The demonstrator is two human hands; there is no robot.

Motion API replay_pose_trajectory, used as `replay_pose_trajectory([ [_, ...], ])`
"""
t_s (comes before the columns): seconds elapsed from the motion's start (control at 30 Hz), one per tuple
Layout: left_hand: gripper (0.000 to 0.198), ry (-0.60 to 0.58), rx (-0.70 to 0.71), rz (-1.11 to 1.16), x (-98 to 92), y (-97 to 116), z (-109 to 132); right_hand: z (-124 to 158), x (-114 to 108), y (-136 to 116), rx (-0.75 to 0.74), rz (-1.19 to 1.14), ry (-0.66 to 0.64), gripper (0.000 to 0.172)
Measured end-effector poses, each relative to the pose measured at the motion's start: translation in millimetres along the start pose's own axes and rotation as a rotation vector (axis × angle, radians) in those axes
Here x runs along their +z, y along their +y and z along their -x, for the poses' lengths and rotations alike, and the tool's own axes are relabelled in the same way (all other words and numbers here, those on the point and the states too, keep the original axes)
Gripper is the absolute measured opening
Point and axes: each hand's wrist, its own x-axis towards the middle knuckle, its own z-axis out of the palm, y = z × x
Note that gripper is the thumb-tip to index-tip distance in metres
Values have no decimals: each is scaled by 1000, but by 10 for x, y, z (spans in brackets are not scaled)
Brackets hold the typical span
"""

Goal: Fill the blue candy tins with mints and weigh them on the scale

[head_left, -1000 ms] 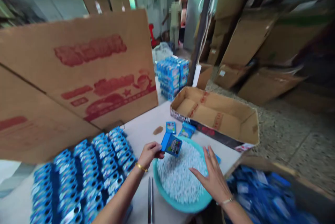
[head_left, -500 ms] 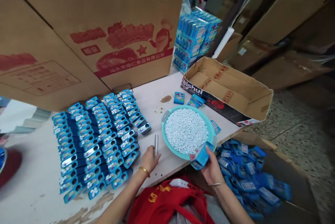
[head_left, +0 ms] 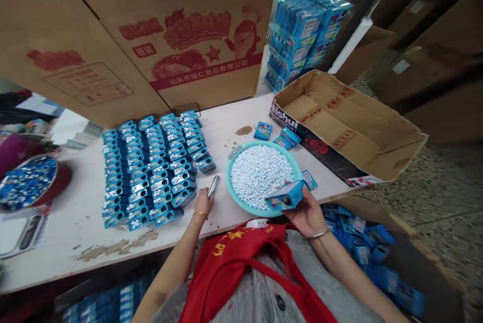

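My right hand (head_left: 307, 212) holds a small blue box (head_left: 286, 196) on its side at the near rim of a teal basin (head_left: 231, 156) filled with small white tablets (head_left: 260, 174). My left hand (head_left: 204, 202) rests on the white table (head_left: 75, 222), fingers curled on the near end of a thin metal tube (head_left: 213, 185). Just left of that hand lie several rows of open blue boxes (head_left: 154, 162) with tablets showing in them.
A large printed carton (head_left: 151, 26) stands behind the rows. A shallow open cardboard tray (head_left: 350, 127) sits at the right, with loose blue boxes (head_left: 277, 135) near it and stacked blue packs (head_left: 302, 26) behind. A carton of blue boxes (head_left: 362, 242) is at my right.
The blue box passed from my left hand to my right hand. My left hand dropped onto the metal tube. The view tilted down and closer to the table.
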Motion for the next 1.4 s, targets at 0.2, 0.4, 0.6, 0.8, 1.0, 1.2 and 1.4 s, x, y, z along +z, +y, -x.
replay_pose_trajectory([
  [0.2, 27, 40, 209, 106, -296, 107, 442, 154, -292, -177, 72, 180, -342, 44],
  [0.4, 23, -41, 322, 20, -530, 373, 684, -56, -695, -412, 147, 398, -284, 48],
  [0.6, 15, -135, 237, -142, -313, 1060, 354, -268, -827, -563, 156, 277, -107, 53],
  [0.8, 22, -125, 326, -83, 0, 1380, -76, -356, -705, -558, 32, 261, -121, 50],
  [1.0, 27, -149, 437, 4, 7, 1302, -209, -461, -807, -497, -176, 501, -60, 53],
  [1.2, 33, -138, 486, 75, 29, 1466, -258, -568, -862, -378, -476, 726, 0, 49],
  [1.4, 38, -173, 613, 176, -296, 1468, -162, -574, -907, -453, -705, 1055, 94, 39],
])
